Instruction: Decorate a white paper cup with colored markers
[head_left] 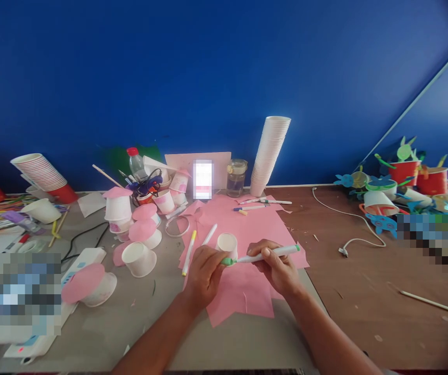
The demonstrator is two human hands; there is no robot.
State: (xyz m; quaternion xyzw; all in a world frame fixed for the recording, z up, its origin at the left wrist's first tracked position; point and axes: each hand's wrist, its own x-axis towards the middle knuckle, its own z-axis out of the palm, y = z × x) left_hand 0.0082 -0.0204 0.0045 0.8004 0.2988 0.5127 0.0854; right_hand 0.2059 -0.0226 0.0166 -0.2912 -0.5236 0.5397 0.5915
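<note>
Between the fingers of my right hand [272,263] is a white marker [282,251] with a green end, its tip pointing left. My left hand [206,273] pinches the green marker cap [227,261] right at that tip; whether cap and tip touch I cannot tell. Just behind both hands a white paper cup [227,242] stands on pink paper [258,229], its lower part partly hidden. A yellow-capped marker [189,253] and another white marker [209,234] lie to the left of the cup.
Paper cups with pink tops [143,232] crowd the left side. A tall stack of cups [270,156] leans by a glass jar [236,177] and a lit phone [202,179]. A white cable [348,216] and a thin stick [434,303] lie on the right.
</note>
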